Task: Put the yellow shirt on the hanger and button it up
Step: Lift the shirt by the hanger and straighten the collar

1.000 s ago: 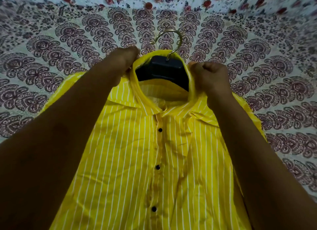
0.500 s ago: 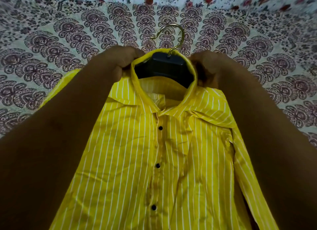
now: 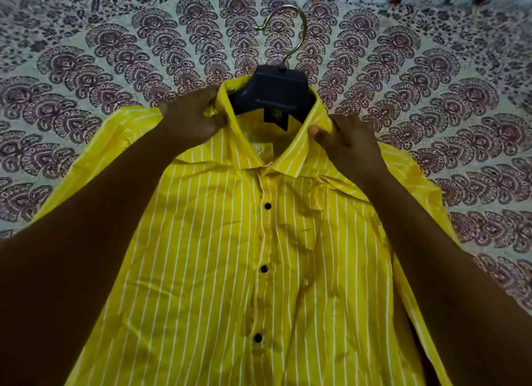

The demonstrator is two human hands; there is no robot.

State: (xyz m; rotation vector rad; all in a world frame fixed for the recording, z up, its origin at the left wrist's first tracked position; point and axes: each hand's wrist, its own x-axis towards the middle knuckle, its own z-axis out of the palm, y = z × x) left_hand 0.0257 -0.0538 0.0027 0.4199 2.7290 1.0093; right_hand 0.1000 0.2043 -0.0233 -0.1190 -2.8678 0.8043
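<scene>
Yellow shirt (image 3: pixel 230 256) lies front-up on a patterned bedsheet (image 3: pixel 86 68), filling the frame from centre down to 6 o'clock, collar end toward 12. Black hanger (image 3: pixel 273 97) sits inside the neck opening, its brass hook (image 3: pixel 288 31) poking out at 12 o'clock onto the sheet, so the shirt is already on the hanger.

Placket runs down the middle; three dark buttons (image 3: pixel 264 268) show done up, at centre and below toward 6. Top of the placket at the collar looks open; collar button not visible, cannot tell if there is one.

Left hand (image 3: pixel 193 120) at about 10 o'clock of the collar (image 3: pixel 290 158), fingers curled, grasping the collar's left side. Likely holding the fabric there to square the neck on the hanger shoulder. Right hand (image 3: pixel 345 143) at about 2 o'clock of the collar, thumb and fingers pinching the right collar edge. Both grips mirror each other, probably to seat the collar evenly round the hanger neck so it does not slide to one side.

Sleeves spread to 9 and 3 o'clock, flat on the bed. Judgement: task near done, this is collar tidying; lower buttons past the frame edge unseen.

Risk: uneven tug could slip one shoulder off the hanger.
</scene>
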